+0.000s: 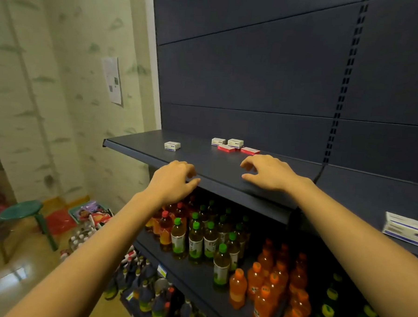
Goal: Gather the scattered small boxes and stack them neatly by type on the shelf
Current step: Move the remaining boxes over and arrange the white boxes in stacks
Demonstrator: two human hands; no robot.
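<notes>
On the dark shelf (136,144) a lone white box (172,146) lies to the left. Further right, two white boxes (218,142) (235,143) sit side by side, with two flat red boxes (226,148) (250,150) just in front of them. My left hand (174,180) hovers at the shelf's front edge, fingers loosely curled and holding nothing. My right hand (267,172) is over the shelf just in front of the right red box, fingers relaxed and empty.
A stack of larger white-and-blue boxes (406,228) sits on the shelf section at the right. Below are shelves of green-capped (195,245) and orange bottles (263,294). A green stool (21,212) and a basket of goods (91,212) stand on the floor at left.
</notes>
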